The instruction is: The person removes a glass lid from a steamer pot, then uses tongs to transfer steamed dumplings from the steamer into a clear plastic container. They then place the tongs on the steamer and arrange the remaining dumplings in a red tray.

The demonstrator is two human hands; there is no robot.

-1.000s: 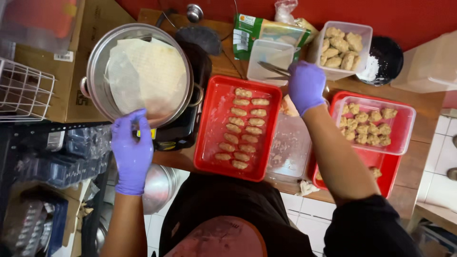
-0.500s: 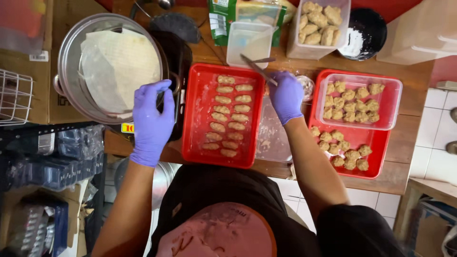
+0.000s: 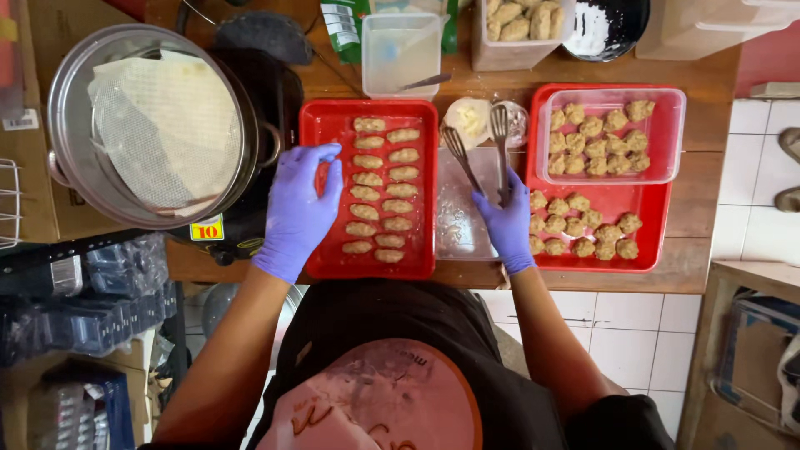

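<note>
Head view: right hand (image 3: 506, 221) grips two metal forks (image 3: 479, 150), tines spread apart.

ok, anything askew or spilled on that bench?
Nothing spilled. One oddity: the pale sheet over the steel steamer pot lies crooked, one corner poking past the rim. Rolls in the red tray sit in tidy rows under the left hand; the right hand holds tongs.

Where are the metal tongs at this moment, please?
In the head view, the metal tongs are right of centre, held in the right hand over a clear plastic sheet, between the two red trays.
</note>
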